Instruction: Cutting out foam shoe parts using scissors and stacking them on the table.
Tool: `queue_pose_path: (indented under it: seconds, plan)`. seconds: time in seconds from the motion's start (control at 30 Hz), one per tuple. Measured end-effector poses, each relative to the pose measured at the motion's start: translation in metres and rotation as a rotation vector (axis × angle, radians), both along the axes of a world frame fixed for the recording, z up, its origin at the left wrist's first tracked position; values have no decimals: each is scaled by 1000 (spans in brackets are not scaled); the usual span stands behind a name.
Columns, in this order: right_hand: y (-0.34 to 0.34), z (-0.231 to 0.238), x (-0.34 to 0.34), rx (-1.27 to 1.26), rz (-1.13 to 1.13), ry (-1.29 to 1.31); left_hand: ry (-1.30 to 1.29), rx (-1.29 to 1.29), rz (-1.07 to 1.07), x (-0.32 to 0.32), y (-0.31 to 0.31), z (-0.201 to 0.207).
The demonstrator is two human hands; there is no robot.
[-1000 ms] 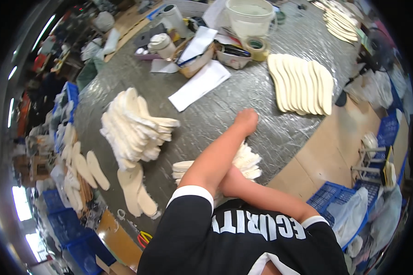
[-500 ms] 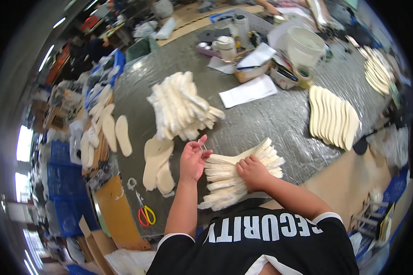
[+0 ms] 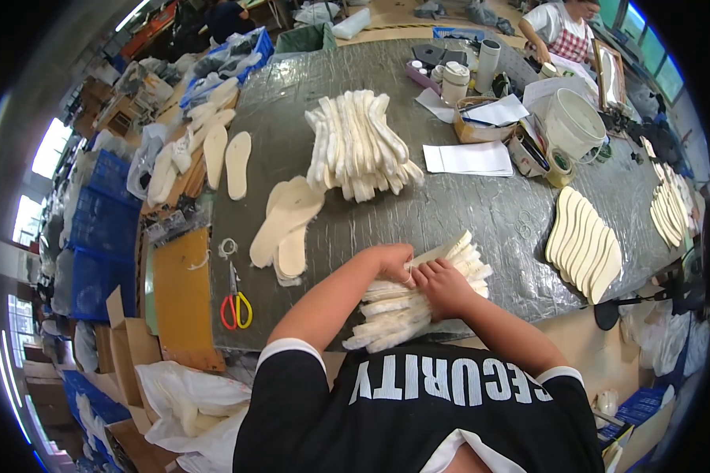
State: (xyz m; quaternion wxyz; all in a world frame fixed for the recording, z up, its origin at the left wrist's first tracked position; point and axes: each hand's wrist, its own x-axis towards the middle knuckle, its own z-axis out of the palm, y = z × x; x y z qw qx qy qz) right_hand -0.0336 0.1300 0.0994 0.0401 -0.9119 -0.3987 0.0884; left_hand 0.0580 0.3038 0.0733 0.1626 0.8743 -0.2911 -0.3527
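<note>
In front of me lies a stack of fluffy cream insoles (image 3: 394,309), fanned on its side near the table's front edge. My right hand (image 3: 443,288) is closed over the right part of this stack, thumb side toward the left hand. My left hand (image 3: 393,262) is bent over the top insole, its curled fingers close beside the right fingers. What the left fingers hold is hidden; a thin metal tool showed there earlier. A second fluffy insole pile (image 3: 360,146) stands farther back. To the left, several flat insoles (image 3: 288,221) overlap on the table.
Scissors (image 3: 236,307) with red and yellow handles lie at left by a small white ring (image 3: 227,248). Fanned smooth insoles (image 3: 584,244) sit at right. White papers (image 3: 469,158), a bucket (image 3: 573,124) and jars stand at the back. Beyond them a person (image 3: 564,35) works.
My left hand has moved right and down from beside the stack onto it, next to my right hand. The thin metal tool is out of sight. The view has shifted; my right hand stays on the stack.
</note>
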Motion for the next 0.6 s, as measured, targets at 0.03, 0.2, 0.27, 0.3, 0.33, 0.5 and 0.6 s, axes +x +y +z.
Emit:
queue_pose_path:
  seconds: [0.03,0.2,0.27,0.3,0.33,0.5,0.6]
  plan:
    - [-1,-2,0,-10,-3,9,185,29,-57,3,-7,1]
    - [-2,-3,3,128,-85,20,229,-190,-104,4,3,-16]
    - [-2,-7,0,112,-109,0,215,-229,-132,-1,2,-19]
    - [-2,-7,1,97,-129,-25,195,-267,-158,-4,0,-19]
    - [1,-6,4,90,-133,-21,200,-274,-161,-5,0,-22]
    - [7,10,15,-153,-115,160,359,-272,-259,8,11,-34]
    - [-1,3,15,24,-139,113,672,-219,-275,18,37,-45]
